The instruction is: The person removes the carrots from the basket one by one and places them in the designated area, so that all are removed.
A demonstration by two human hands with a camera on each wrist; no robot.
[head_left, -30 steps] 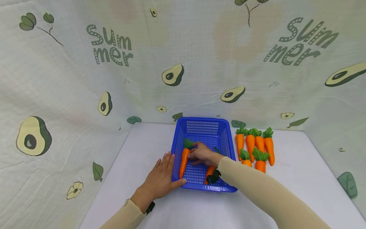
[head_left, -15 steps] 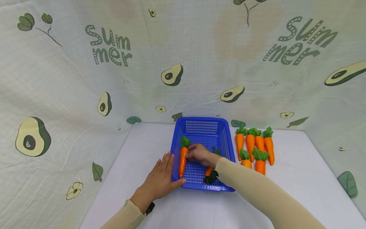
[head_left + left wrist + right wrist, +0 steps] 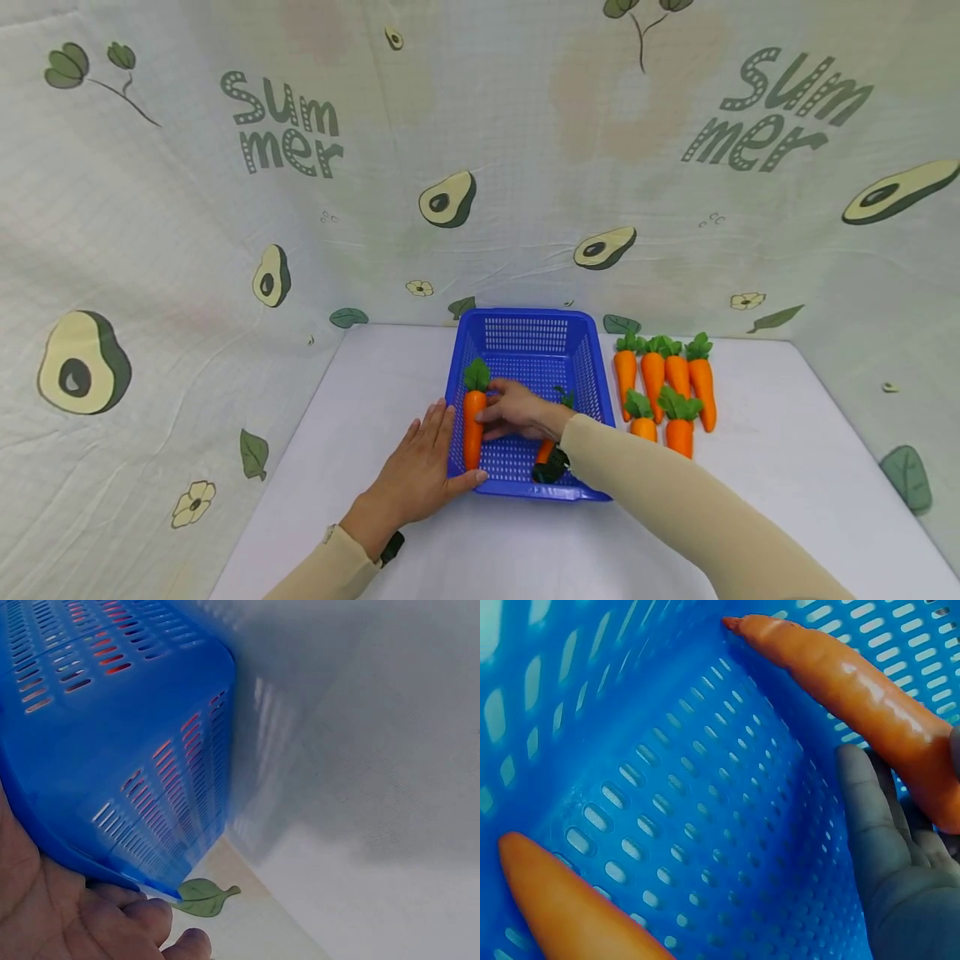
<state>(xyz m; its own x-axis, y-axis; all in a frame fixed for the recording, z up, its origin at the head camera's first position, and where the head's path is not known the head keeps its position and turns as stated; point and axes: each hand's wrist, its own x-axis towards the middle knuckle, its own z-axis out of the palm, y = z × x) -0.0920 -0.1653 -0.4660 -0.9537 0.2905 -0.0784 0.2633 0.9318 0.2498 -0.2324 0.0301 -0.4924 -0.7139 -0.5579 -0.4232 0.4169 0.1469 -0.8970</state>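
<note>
In the head view a blue perforated basket point(image 3: 517, 319) stands on the table. My left hand point(image 3: 420, 467) lies with fingers extended along its left rim, the thumb over the near left corner. Inside, an orange carrot point(image 3: 473, 429) with green leaves lies lengthwise by the left wall, its leaves pointing away from me. My right hand point(image 3: 521, 410) reaches in from the right, fingertips touching that carrot's right side. The right wrist view shows the fingers point(image 3: 877, 832) beside the carrot, one fingertip over it at the frame's edge. Another carrot point(image 3: 545, 452) lies under my right wrist, partly hidden.
Several leafy carrots point(image 3: 703, 387) lie in two rows on the white table point(image 3: 765, 467), right of the basket. A patterned cloth point(image 3: 525, 142) hangs behind and at both sides. In the left wrist view the basket's slotted wall point(image 3: 157, 787) shows orange through it.
The carrot at the left has turned from a slant to lie straighter and shifted slightly left toward the wall. My right hand moved slightly left with it; my left hand stayed put.
</note>
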